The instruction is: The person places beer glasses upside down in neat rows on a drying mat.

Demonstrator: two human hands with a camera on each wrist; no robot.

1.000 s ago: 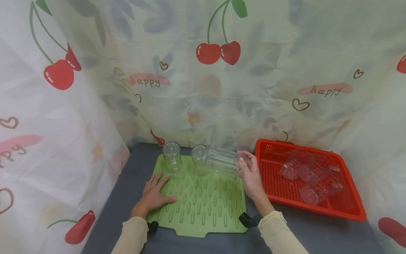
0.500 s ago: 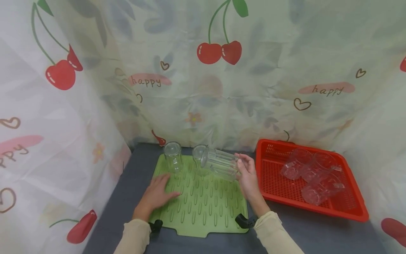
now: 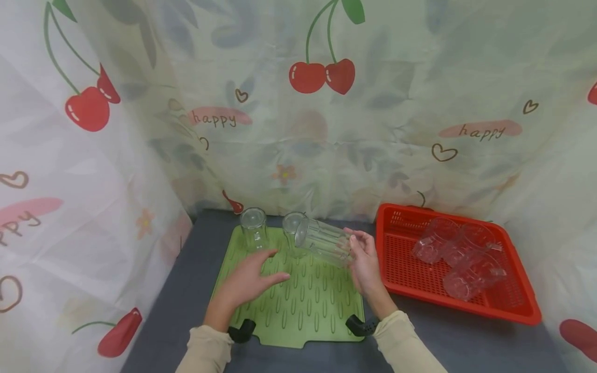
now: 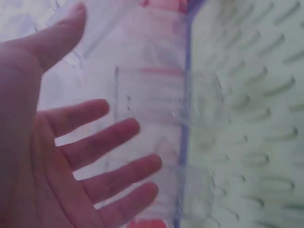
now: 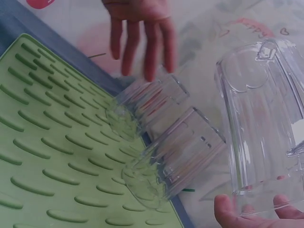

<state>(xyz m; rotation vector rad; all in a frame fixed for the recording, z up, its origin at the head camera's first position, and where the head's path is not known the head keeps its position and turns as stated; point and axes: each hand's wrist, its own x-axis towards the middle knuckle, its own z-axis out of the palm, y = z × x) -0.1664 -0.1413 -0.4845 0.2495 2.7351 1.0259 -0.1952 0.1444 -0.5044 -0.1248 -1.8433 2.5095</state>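
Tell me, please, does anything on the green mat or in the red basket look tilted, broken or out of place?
Only the clear pitcher is askew: the right hand holds it tipped on its side above the green mat. The two glasses stand on the mat. The glassware in the red basket lies jumbled; no damage shows.

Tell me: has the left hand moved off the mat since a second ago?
Yes. The left hand has lifted and shifted right over the green drying mat, toward the glass pitcher.

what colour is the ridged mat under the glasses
Light green, with rows of raised ridges; the drying mat shows best in the head view.
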